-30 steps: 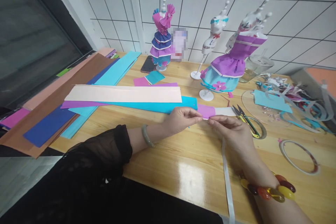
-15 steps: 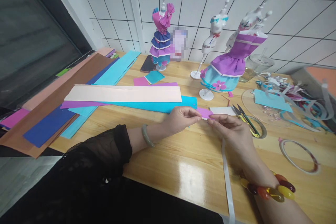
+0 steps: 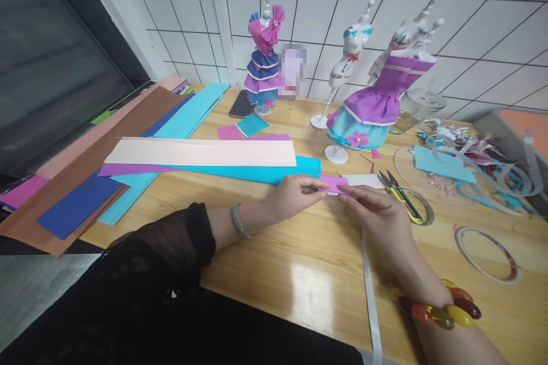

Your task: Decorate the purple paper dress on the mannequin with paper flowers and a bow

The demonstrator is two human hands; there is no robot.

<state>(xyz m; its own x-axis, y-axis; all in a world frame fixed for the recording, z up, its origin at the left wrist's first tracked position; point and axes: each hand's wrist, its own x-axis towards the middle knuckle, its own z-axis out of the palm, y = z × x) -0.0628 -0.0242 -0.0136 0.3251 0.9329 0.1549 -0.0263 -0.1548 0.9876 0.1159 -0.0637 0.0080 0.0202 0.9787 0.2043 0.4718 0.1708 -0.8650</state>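
Note:
A small piece of purple crepe paper with a white strip along its near edge is pinched between both hands, just above the wooden table. My left hand grips its left end with thumb and fingers. At the right end, my right hand closes its fingertips on the same piece. A long white ribbon-like strip hangs below my right hand and runs to the table's front edge. Just beyond my right hand lie a white paper piece and yellow-handled thread snips.
Long paper strips, the top one cream, lie at the left beside a brown sheet. Dressed mini mannequins stand at the back. Tape rolls, a glass jar and tangled white strips are at the right.
The purple paper has tilted slightly so more of its face shows. Both hands keep nearly the same place and grip.

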